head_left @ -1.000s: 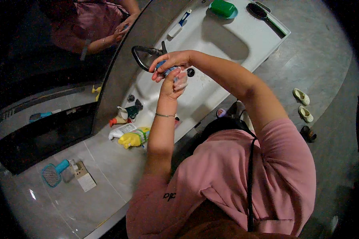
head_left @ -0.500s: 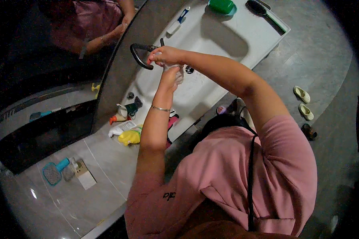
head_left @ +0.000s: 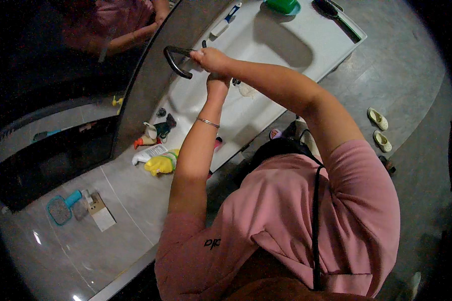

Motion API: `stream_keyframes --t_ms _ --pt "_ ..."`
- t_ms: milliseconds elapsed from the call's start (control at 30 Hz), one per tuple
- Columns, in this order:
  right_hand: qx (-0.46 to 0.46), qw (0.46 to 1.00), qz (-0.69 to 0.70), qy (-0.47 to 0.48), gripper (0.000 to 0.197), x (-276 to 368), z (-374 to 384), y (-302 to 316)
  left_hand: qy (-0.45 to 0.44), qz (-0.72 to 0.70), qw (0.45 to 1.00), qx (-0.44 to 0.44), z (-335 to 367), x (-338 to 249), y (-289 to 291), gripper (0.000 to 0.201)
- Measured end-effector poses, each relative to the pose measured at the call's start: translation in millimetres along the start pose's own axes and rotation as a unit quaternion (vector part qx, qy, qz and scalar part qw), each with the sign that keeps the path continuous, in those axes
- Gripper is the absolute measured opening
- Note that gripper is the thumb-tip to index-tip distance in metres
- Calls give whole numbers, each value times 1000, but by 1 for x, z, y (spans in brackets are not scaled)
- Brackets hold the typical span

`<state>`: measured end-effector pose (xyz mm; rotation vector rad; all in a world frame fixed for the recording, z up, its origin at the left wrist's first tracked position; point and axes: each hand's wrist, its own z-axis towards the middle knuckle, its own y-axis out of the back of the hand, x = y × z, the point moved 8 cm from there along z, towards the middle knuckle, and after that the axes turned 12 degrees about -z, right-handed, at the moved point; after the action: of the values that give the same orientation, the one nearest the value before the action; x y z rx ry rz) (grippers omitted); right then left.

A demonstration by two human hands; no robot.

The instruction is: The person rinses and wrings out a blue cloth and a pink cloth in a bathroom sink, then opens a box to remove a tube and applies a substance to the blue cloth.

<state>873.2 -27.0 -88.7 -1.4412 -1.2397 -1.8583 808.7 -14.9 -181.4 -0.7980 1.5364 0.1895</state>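
The blue, foam-covered soft item that was visible between the hands a second ago can no longer be seen; its place is most likely under or within the overlapped hands, though this cannot be confirmed. The right hand, its fingers curled, has been carried slightly upward and is now placed beside the black, curved metal faucet; whether anything is gripped by it cannot be told. The left hand is mostly covered by the right, so neither its opening nor its hold can be judged. Both are kept over the glossy white rectangular sink, where a pale, foamy-looking patch is now shown beside the dark round drain. From this, the lathering or rubbing in hand is judged to be still under way, with no rinsing water clearly seen.
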Motion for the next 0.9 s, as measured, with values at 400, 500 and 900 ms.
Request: stream_keyframes --t_ms 400,500,900 --pt "153 984 69 -67 49 -34 -22 7 182 11 983 -17 -74 -58 -4 28" --pt "213 964 155 -43 49 -37 -28 1 158 -19 986 -56 -74 -57 21 33" --pt "216 933 272 -89 39 -50 -75 -8 -38 -208 959 -187 -87 -78 63 36"
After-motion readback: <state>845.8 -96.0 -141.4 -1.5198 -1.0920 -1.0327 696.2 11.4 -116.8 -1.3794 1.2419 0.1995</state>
